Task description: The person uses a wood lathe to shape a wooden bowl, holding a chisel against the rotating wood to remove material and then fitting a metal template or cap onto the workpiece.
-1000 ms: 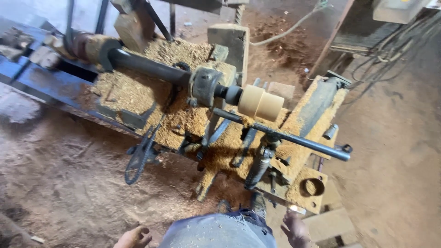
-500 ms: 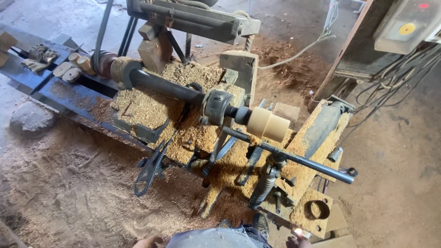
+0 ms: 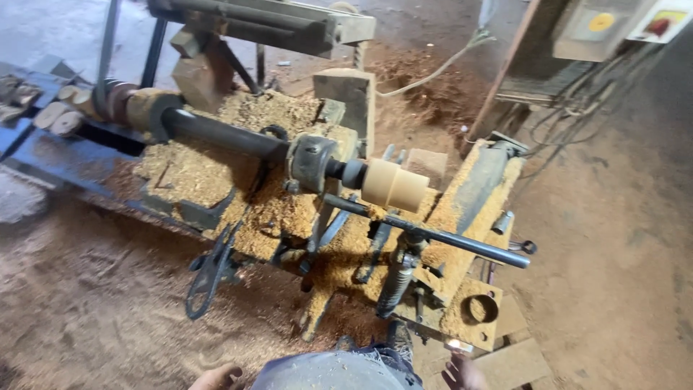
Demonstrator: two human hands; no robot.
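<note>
A pale wooden blank (image 3: 393, 185) sits chucked on a sawdust-covered lathe (image 3: 310, 162), above the steel tool rest bar (image 3: 426, 235). It looks light, stiff and smooth, best gripped around its free end. Both hands, left (image 3: 216, 378) and right (image 3: 462, 372), hang low at the frame's edge, fingers loosely open, holding nothing.

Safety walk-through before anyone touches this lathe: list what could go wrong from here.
1. The pale wood blank sits on the spindle with nothing supporting its free end; if spun, it might work loose.
2. Sawdust lies thick over the lathe bed and could hide parts or catch a spark.
3. The left hand and right hand hang low near the tool rest bar; a sleeve could snag.
</note>
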